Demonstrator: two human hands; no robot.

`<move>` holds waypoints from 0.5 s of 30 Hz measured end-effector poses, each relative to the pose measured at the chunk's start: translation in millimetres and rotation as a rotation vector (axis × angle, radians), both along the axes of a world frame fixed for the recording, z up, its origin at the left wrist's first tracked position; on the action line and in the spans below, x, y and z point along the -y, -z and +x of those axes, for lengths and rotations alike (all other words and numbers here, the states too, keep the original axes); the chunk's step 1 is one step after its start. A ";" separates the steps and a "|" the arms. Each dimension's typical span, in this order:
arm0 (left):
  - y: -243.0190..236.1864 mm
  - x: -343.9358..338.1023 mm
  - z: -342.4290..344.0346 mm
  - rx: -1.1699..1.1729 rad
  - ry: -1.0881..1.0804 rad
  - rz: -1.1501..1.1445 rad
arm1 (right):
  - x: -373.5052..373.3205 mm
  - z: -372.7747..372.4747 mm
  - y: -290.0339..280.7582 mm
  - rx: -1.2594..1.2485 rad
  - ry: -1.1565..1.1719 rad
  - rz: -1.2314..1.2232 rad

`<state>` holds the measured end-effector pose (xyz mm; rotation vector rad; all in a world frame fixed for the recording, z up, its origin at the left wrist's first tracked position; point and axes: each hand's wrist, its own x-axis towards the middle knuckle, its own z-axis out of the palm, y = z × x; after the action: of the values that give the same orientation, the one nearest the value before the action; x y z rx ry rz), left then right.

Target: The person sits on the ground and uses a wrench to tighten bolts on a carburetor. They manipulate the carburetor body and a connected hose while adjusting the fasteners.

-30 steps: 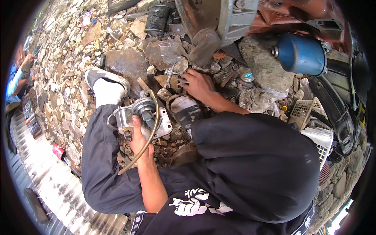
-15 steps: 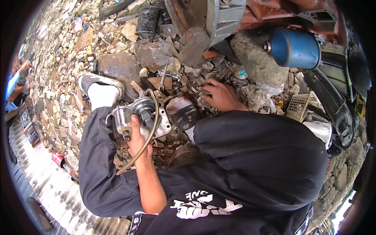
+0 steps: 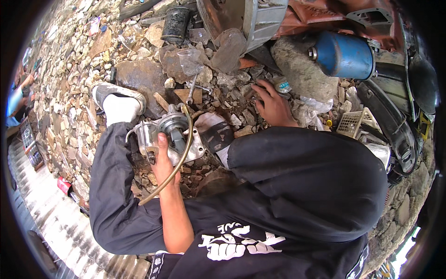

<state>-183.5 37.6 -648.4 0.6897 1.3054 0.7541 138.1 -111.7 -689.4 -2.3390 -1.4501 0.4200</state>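
Observation:
My left hand [image 3: 163, 160] grips a silvery metal engine part [image 3: 160, 128] with a round grey centre and a flat flange, held above the stones between my legs. A brownish rubber hose [image 3: 182, 160] curves from its top down across my left wrist. My right hand [image 3: 275, 106] is on the rubble past my right knee, fingers spread apart, with nothing visible in them. Left of that hand, a wrench [image 3: 191, 88] lies partly on a wooden piece [image 3: 195, 96], and a second wrench [image 3: 206, 88] is beside it. A crumpled clear plastic cup [image 3: 189, 62] lies beyond them.
A blue canister [image 3: 346, 55] and reddish metal bodywork [image 3: 320, 16] stand at the far right. Below are a cream plastic basket [image 3: 351, 123] and a black curved part [image 3: 392, 121]. A black cylinder [image 3: 175, 24] and flat stones [image 3: 139, 79] lie ahead; corrugated sheet [image 3: 65, 209] is at left.
My right hand has moved right and slightly away from me over the rubble, its fingers more stretched out. My left hand still holds the metal part, almost unmoved.

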 end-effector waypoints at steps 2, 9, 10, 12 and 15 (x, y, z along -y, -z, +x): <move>1.8 -0.2 -1.4 0.005 0.008 -0.007 | -2.0 7.5 3.3 -0.008 -0.044 -0.216; -11.5 -0.9 6.2 0.086 -0.095 -0.024 | 8.0 -0.1 -18.3 -0.163 -0.052 -0.340; -12.4 -0.5 6.2 0.076 -0.093 -0.015 | 9.3 -3.4 -25.1 -0.201 -0.076 -0.388; -13.5 0.0 6.8 0.056 -0.090 0.003 | 14.8 -6.5 -22.9 -0.200 -0.078 -0.465; -12.6 1.9 5.5 0.053 -0.092 -0.016 | 41.8 -5.2 18.8 -0.236 -0.230 -0.672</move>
<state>-178.0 35.7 -635.8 0.5966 1.3002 0.8306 132.9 -153.6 -708.2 -2.4666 -1.6399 1.3818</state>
